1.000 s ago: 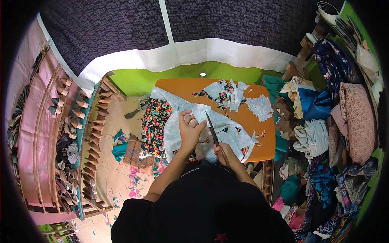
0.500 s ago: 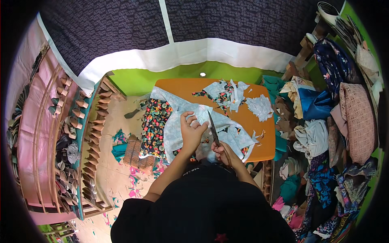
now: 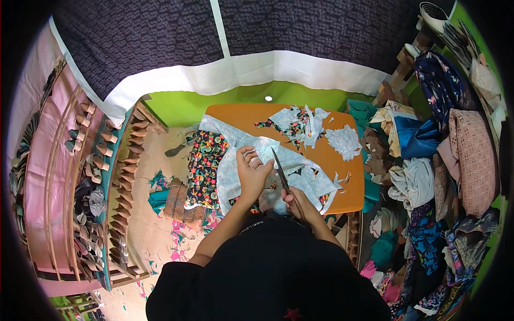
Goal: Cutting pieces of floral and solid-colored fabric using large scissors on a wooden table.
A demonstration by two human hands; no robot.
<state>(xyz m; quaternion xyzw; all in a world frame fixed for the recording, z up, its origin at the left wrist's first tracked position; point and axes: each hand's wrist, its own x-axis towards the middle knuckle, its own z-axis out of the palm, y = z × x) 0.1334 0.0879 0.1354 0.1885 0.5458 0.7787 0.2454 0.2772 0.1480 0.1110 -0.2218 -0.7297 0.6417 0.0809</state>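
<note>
the main risk, judging from how things lie, is to the left hand (image 3: pixel 252 172): its fingers sit just beside the blades of the scissors (image 3: pixel 280 171), and if the cloth slips or bunches, a fingertip could end up in the blades' path. the pale blue cloth (image 3: pixel 251 160) also drapes off the near-left edge of the orange table (image 3: pixel 332 176), so its hanging weight could drag the piece sideways and pull a cut crooked. the loose cuttings (image 3: pixel 342 142) lying further back on the table could get caught under the cloth.

the left hand is curled, fingers and thumb pinching a fold of the pale blue cloth and lifting it a little off the table. the right hand (image 3: pixel 297 202) is closed round the handles of the scissors, close to the person's body; the blades point away from the person, up toward the pinched fold. whether the blades are parted or shut is too small to tell.

the pale blue cloth lies across the near half of the table, under both hands. a black flowered cloth (image 3: pixel 206 163) hangs beside it over the table's left edge. heaps of folded fabric (image 3: pixel 423 176) fill the right side, well apart from the hands.
</note>
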